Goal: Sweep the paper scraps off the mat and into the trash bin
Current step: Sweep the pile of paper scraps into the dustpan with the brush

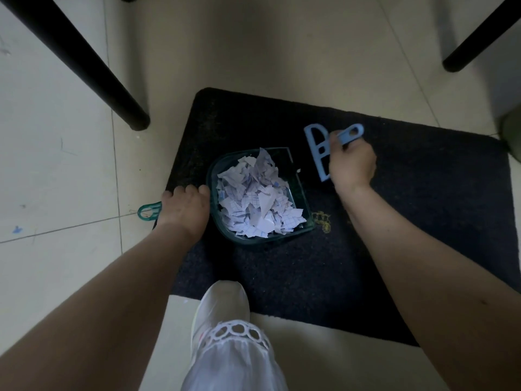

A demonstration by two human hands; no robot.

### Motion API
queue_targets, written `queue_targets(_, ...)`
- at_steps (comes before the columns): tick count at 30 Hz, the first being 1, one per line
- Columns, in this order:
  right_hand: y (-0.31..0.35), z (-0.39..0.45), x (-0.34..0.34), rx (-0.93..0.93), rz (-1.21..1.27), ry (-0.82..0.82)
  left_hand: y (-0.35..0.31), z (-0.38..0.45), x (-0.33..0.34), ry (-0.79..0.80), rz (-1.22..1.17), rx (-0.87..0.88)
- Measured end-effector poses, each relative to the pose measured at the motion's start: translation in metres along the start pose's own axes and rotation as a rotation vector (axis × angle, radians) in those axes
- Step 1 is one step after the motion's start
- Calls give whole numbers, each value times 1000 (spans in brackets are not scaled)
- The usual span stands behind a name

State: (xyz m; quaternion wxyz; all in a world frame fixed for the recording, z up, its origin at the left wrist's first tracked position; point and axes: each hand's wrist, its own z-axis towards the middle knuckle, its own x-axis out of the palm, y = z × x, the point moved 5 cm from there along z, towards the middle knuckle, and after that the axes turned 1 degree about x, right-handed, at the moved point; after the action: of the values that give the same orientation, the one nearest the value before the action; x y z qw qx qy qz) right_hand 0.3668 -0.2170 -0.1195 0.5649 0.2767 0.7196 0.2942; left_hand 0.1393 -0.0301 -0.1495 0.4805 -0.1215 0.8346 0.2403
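With the mat [366, 249] nearly bare, scraps [258, 198] heaped in the green dustpan [298, 193] mid-mat. Left hand [184, 208], fingers curled round the handle, keeping it flat against spills. Right hand [352, 165] gripping the blue brush [318, 150] just beside the pan's mouth, seemingly for stragglers. No bin identifiable.

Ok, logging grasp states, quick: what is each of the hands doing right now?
Left hand: grips the green dustpan by its handle.
Right hand: grips the blue brush.

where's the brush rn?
Head view, right of centre: the light-blue plastic hand brush is held by the right hand over the black mat, just right of the scrap-filled green dustpan.
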Motion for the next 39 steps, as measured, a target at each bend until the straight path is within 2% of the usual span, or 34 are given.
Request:
queue_targets(3,2,8,-14,30,24,-114,-1,0,-1,10,0,-3)
queue_targets(5,2,10,-13,37,-7,-114,-1,-1,-2,16,-1,-4)
queue_targets(9,1,1,8,6,-116,24,-1,-1,-2,21,-3,1)
queue_targets(13,3,-10,22,-26,35,156,-1,-1,-2,24,-4,2)
queue_targets(17,7,0,1,39,236,-12,0,0,-1,32,-13,1)
queue_targets(21,9,8,-17,23,169,-138,-1,0,-1,31,-20,-3)
queue_targets(27,0,-4,12,-32,-85,41,-1,0,1,30,-21,-1)
queue_targets(31,4,-14,26,-44,28,155,0,1,0,24,-18,-5)
queue_targets(36,10,5,0,14,148,-38,1,1,2,21,-24,-6)
queue_targets(39,10,16,-11,30,169,-92,2,2,3,26,-29,-2)
